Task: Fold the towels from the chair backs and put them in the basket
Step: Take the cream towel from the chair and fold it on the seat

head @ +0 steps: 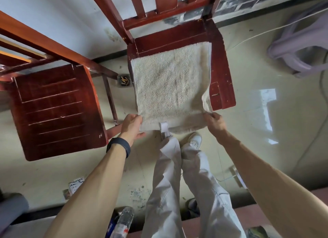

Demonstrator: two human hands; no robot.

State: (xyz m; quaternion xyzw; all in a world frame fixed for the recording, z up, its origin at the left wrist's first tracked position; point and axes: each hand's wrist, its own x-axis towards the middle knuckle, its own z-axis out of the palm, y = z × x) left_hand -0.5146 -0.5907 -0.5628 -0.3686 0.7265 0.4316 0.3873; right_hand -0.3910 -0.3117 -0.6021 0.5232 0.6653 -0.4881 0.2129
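Looking straight down, a plastic bottle (124,220) lies at 6 o'clock by the person's feet. Playing cards (76,184) are scattered on the floor at 7 o'clock. Pale trousers and a white shoe (195,140) point toward a red wooden chair (222,69).

Both arms reach forward. The left hand (132,126), with a dark wristband (119,147) behind it, curls its fingers round the near left corner of a beige towel (170,85). The right hand (214,122) pinches the near right corner.

The towel lies spread on the chair seat. Its near edge, carrying a white tag (164,126), hangs just over the seat front.

The step in hand looks like a fold. To do it well, lift both corners together and carry the near edge toward 12 o'clock. Lay corner on corner, then smooth the bunched cloth at the towel's 4 o'clock.

The towel's left edge runs along the seat's left rim, so a sideways tug could slide it off. Bare wood shows at 12 and 3 o'clock, giving some margin. The chair's back slats rise at 12 o'clock and limit the reach.

A second chair (53,113) stands close at 9 o'clock. Open floor lies at 3 o'clock. A pale purple plastic object (301,51) sits at 2 o'clock; whether it is the basket cannot be told.
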